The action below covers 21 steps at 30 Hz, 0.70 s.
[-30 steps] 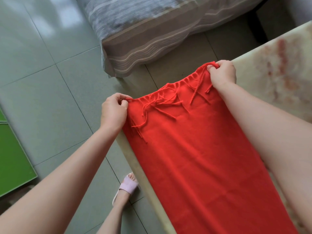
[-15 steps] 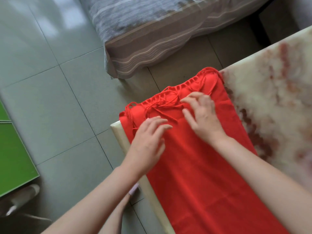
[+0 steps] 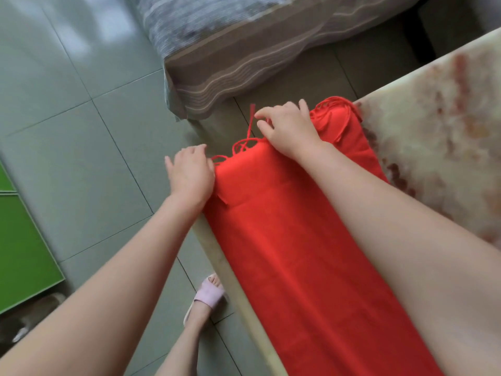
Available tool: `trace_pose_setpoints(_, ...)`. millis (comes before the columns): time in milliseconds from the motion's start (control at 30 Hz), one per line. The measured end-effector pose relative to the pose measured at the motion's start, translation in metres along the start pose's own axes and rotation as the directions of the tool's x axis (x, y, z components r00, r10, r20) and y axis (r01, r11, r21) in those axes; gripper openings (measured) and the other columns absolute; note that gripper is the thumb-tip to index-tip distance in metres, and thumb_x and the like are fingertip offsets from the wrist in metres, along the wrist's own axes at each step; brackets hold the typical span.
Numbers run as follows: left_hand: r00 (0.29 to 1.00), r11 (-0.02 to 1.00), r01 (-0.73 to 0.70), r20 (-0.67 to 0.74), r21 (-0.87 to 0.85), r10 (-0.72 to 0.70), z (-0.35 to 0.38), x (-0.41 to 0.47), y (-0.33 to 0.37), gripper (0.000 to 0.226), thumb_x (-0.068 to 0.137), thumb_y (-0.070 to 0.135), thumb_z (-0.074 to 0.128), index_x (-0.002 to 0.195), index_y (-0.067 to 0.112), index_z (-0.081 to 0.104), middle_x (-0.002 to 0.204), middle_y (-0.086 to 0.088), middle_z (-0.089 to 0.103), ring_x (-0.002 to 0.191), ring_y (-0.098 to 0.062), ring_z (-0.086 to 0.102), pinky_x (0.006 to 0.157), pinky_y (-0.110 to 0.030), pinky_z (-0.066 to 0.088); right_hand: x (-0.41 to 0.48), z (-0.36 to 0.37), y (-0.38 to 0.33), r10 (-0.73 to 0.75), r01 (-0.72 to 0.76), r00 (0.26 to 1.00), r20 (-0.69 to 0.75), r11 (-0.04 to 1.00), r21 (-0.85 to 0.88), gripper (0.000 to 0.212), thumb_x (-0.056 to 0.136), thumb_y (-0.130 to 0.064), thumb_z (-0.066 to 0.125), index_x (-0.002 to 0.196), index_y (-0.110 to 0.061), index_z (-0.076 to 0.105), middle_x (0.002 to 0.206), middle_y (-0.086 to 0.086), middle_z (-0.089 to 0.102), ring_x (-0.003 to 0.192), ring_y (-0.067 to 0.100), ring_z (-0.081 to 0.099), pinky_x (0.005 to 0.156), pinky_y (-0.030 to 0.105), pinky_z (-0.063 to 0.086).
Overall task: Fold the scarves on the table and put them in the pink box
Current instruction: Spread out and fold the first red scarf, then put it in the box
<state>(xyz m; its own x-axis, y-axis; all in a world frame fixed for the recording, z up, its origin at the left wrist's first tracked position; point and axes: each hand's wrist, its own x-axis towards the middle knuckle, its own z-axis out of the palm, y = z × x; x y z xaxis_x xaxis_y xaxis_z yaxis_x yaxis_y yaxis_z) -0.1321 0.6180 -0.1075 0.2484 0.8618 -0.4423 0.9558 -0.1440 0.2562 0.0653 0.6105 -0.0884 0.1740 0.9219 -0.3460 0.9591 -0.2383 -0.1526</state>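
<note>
Scarf: the red scarf [image 3: 298, 240] lies flat along the left edge of the table [image 3: 433, 131], with its fringe [image 3: 244, 143] at the far corner.
Layers: a straight line runs across the cloth near the far end, so I judge it is already doubled over there.
Left hand: my left hand [image 3: 191, 176] rests palm down at the near corner of the fringed end, fingers relaxed and holding nothing.
Right hand: my right hand [image 3: 288, 128] lies on the far end with its fingertips among the tassels. I cannot tell whether it pinches a strand.
Feel: I expect it to be light, soft and limp, so it will sag and slide if lifted at one point.
Where to hold: I would take the two corners just inside the fringe, since the loose strands tangle and give no firm grip.
Surface: the tabletop is smooth, marbled stone, so the cloth will likely slip on it. The scarf sits right at the rim and could slide off.
Box: no pink box is in view.
Room: grey floor tiles [image 3: 81, 158] lie below, a bed [image 3: 230, 50] with a striped cover stands beyond the table, a green panel [image 3: 21, 253] lies on the floor at the left, and my foot wears a pale slipper [image 3: 207, 294].
</note>
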Motion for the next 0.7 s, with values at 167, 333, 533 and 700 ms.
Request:
trace_pose_setpoints(167, 0.999, 0.976, -0.01, 0.029, -0.217, 0.017, -0.007, -0.025, -0.017, 0.033, 0.098, 0.018, 0.037, 0.12, 0.015, 0.062, 0.121, -0.013, 0.062, 0.116, -0.031, 0.053, 0.096, -0.038, 0.039, -0.028, 0.007, -0.009, -0.102, 0.102, 0.995, 0.003, 0.995, 0.015, 0.032, 0.098, -0.033, 0.041, 0.115, -0.026, 0.066, 0.128, 0.0, 0.054, 0.132, 0.028, 0.026, 0.115, 0.048, -0.004)
trace_pose_setpoints(333, 0.991, 0.914, 0.136, 0.043, -0.381, -0.13, -0.007, -0.032, -0.027, 0.029, 0.098, 0.023, 0.041, 0.114, 0.017, 0.064, 0.114, -0.012, 0.066, 0.11, -0.029, 0.057, 0.088, -0.034, 0.042, -0.05, 0.018, -0.014, -0.147, 0.158, 0.984, -0.099, 0.981, 0.112, 0.042, 0.096, -0.039, 0.036, 0.12, -0.019, 0.063, 0.127, 0.004, 0.058, 0.128, 0.029, 0.04, 0.114, 0.045, 0.011)
trace_pose_setpoints(533, 0.984, 0.858, 0.168, 0.031, -0.486, -0.176, -0.01, -0.014, -0.042, 0.03, 0.087, 0.002, 0.049, 0.103, 0.018, 0.069, 0.102, -0.005, 0.071, 0.098, -0.019, 0.065, 0.087, -0.029, 0.049, -0.076, 0.027, -0.046, -0.461, 0.484, 0.874, -0.155, 0.856, 0.184, 0.039, 0.091, -0.038, 0.04, 0.106, -0.015, 0.068, 0.112, 0.006, 0.063, 0.104, 0.029, 0.055, 0.097, 0.04, 0.037)
trace_pose_setpoints(700, 0.977, 0.841, 0.129, -0.077, -0.525, -0.197, -0.019, -0.02, -0.044, 0.03, 0.092, 0.006, 0.043, 0.101, 0.017, 0.069, 0.103, -0.003, 0.071, 0.099, -0.02, 0.064, 0.087, -0.029, 0.047, -0.064, 0.037, -0.076, -0.44, 0.434, 0.894, 0.085, 0.898, 0.078, 0.044, 0.099, -0.044, 0.034, 0.136, -0.024, 0.047, 0.132, -0.001, 0.054, 0.126, 0.021, 0.043, 0.112, 0.035, 0.016)
